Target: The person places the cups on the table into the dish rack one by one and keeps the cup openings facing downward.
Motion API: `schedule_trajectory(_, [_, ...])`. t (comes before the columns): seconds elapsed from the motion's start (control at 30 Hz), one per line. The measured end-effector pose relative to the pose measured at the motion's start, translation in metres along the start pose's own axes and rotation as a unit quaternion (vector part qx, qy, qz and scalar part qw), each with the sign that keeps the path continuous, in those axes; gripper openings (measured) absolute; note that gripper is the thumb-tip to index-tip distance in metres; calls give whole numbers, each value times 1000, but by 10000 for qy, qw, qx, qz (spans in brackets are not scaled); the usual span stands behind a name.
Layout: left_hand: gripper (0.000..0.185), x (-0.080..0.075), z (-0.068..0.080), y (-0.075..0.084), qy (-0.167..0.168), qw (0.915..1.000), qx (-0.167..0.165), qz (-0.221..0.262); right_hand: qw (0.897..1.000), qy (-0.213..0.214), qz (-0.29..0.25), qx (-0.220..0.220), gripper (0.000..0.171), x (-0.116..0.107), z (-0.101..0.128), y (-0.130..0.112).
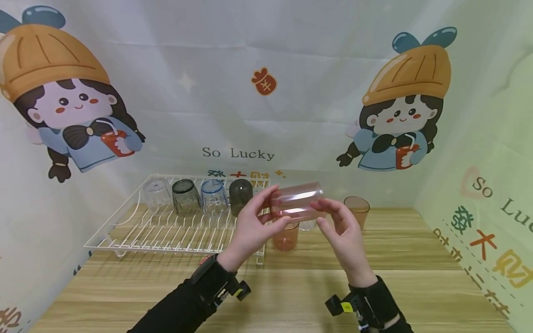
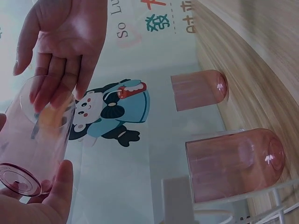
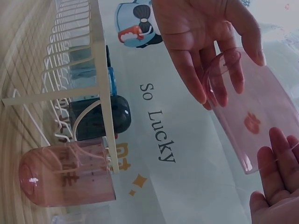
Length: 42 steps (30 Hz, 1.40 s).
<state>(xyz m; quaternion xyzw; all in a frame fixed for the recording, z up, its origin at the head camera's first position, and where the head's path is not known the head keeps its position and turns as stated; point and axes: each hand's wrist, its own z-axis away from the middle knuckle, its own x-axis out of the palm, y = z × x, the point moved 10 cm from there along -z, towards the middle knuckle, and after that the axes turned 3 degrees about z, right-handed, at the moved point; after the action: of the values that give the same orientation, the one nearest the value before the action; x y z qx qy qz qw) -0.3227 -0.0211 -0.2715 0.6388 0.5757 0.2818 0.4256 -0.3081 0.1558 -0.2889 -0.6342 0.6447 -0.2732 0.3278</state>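
Observation:
In the head view a clear pink tumbler (image 1: 296,202) lies nearly sideways in the air, over the table just right of the rack. My left hand (image 1: 254,222) grips its base end, thumb below and fingers above. At the other end, the fingers of my right hand (image 1: 343,231) reach to the rim, while its thumb stands apart from the glass. The left wrist view shows the round base of the tumbler (image 2: 35,140) close to the left thumb. Right fingertips overlap the rim of the tumbler (image 3: 252,107) in the right wrist view.
A white wire rack (image 1: 175,249) on the left bears several glasses, among them a blue-rimmed glass (image 1: 214,199) and a dark grey glass (image 1: 240,196). On the wooden table (image 1: 300,286) stand a pink glass (image 1: 285,239), a clear glass (image 1: 307,225) and a brownish-pink glass (image 1: 358,212).

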Motion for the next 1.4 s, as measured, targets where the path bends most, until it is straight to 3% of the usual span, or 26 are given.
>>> schedule_trajectory(0.2, [73, -7, -3, -20, 36, 10000, 27, 33, 9999, -13, 158, 21, 38, -2, 1, 3])
schedule_trajectory(0.5, [72, -14, -1, -19, 39, 9999, 124, -32, 9999, -29, 119, -84, 38, -4, 1, 4])
schedule_trajectory(0.7, [70, -22, 0, -18, 71, 9999, 122, -57, 9997, -16, 231, 115, 39, -8, 1, 9])
schedule_trajectory(1.4, [69, -60, 7, -23, 306, 9967, -221, -723, 9988, -85, 366, 302, 40, -17, 4, 25])
